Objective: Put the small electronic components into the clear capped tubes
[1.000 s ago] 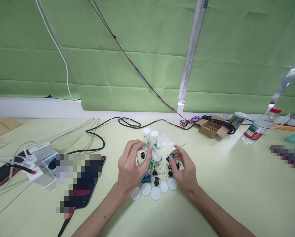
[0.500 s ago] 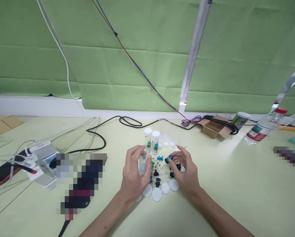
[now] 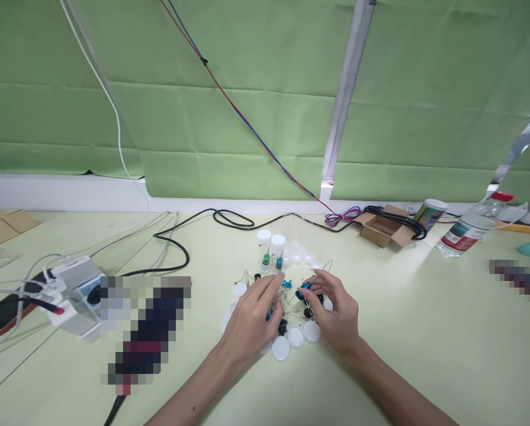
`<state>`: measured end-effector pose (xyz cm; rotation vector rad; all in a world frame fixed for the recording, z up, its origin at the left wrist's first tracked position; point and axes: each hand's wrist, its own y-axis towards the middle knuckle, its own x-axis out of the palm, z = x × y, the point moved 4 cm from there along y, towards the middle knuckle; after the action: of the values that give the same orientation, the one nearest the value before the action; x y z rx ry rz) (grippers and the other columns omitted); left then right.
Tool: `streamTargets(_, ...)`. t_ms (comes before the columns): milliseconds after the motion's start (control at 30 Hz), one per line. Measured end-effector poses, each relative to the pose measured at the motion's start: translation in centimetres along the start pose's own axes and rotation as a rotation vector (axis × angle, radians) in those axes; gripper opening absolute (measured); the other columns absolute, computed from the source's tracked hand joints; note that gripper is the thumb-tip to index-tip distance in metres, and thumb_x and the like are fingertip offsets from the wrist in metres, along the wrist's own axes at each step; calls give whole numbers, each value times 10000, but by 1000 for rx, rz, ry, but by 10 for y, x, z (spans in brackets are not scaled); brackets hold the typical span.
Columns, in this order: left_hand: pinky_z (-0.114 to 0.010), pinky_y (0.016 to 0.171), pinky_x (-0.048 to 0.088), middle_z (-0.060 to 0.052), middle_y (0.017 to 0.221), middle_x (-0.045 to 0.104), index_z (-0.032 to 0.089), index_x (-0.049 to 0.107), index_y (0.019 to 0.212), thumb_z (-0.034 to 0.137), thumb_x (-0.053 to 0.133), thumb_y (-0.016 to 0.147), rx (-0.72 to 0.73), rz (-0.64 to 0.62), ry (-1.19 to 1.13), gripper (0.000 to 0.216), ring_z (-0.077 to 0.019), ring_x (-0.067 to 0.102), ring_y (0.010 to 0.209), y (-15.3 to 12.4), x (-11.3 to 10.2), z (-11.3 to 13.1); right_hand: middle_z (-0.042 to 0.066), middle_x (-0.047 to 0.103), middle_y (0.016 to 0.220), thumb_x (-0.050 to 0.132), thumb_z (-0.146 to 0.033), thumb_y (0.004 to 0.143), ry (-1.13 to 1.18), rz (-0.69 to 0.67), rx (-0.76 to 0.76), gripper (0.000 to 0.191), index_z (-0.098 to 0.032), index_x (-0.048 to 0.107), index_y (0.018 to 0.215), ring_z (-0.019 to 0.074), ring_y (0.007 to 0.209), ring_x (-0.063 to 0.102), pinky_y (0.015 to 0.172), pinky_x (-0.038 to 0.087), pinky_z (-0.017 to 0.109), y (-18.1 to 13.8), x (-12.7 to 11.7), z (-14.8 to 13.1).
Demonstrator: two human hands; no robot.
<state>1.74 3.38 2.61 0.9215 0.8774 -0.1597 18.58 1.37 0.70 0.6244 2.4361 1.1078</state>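
Note:
My right hand point(image 3: 336, 305) pinches a shiny blue piece point(image 3: 306, 286) between thumb and fingertips; a thin bent wire rises past the fingers, apparently from it. My left hand point(image 3: 256, 310) is palm down over the left of the pile, fingers stretched forward and thumb apart; I see nothing held, though its palm is hidden. Between the hands lie another blue piece point(image 3: 286, 284), black pieces point(image 3: 283, 326) and thin wires. Behind them two clear, white-capped tubes point(image 3: 265, 236) stand upright, one with a green piece point(image 3: 266, 258), the other with a blue one point(image 3: 279, 261).
Round white caps point(image 3: 281, 349) lie in front of the pile. More clear tubes point(image 3: 296, 251) stand behind. An open cardboard box point(image 3: 382, 231), a can point(image 3: 430, 214) and a water bottle point(image 3: 464, 234) are back right. Black cable point(image 3: 233, 219) crosses the back; a power strip point(image 3: 76, 296) lies left.
The clear container in my left hand no longer shows. That hand has turned palm down and reaches over the pile. My right hand keeps its blue piece, and its wire now shows more.

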Motion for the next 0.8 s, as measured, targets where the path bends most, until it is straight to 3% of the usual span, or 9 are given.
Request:
streamTargets(133, -353, 784, 543, -114, 1107, 622, 193, 456, 1305, 106, 461, 902, 34, -100, 29, 412, -227, 621, 979, -1, 6, 4, 41, 689, 836, 690, -193, 847, 13, 15, -26, 325, -199, 588, 1155, 166, 724, 681, 628, 633, 298, 0, -1, -3)
streamTargets(300, -355, 747, 541, -108, 1032, 614, 189, 498, 1238, 229, 504, 933, 32, -145, 24, 307, -231, 626, 919, -1, 6, 10, 38, 701, 815, 702, -208, 840, 21, -1, -45, 309, -193, 601, 1131, 167, 706, 690, 624, 636, 291, -1, 1, -8)
streamTargets(800, -359, 737, 530, -100, 985, 621, 179, 509, 1248, 168, 516, 923, 94, -38, 22, 324, -223, 613, 888, -3, 4, 17, 42, 708, 813, 698, -171, 838, -6, -30, -94, 334, -214, 584, 1149, 153, 602, 662, 540, 574, 277, -5, 3, -14)
